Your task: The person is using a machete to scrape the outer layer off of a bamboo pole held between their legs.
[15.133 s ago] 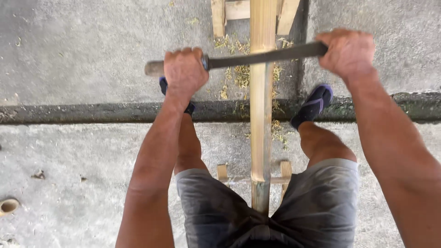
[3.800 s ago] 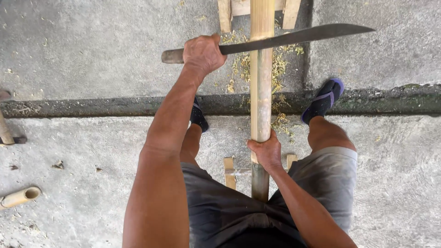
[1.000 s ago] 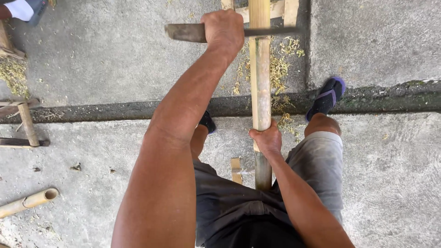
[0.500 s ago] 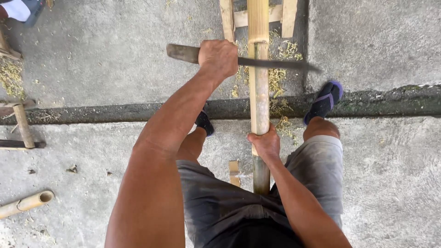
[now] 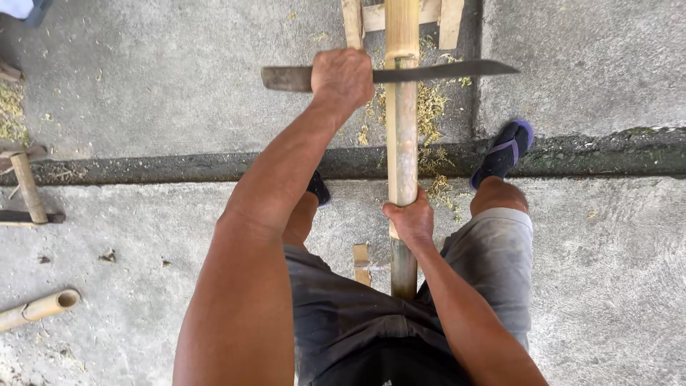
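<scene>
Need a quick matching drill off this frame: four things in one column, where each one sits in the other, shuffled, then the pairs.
Things:
1. long dark metal blade with a wooden handle
2. pale upright bamboo pole
3. short hollow bamboo offcut
4. blue flip-flop sandal

Places:
A. lying on the concrete at lower left
B. gripped low down by the right hand
C. resting at the dark gutter, right of the pole
D. held crosswise by the left hand, over the pole

Pairs: 1-D, 2-B, 3-A, 4-C
</scene>
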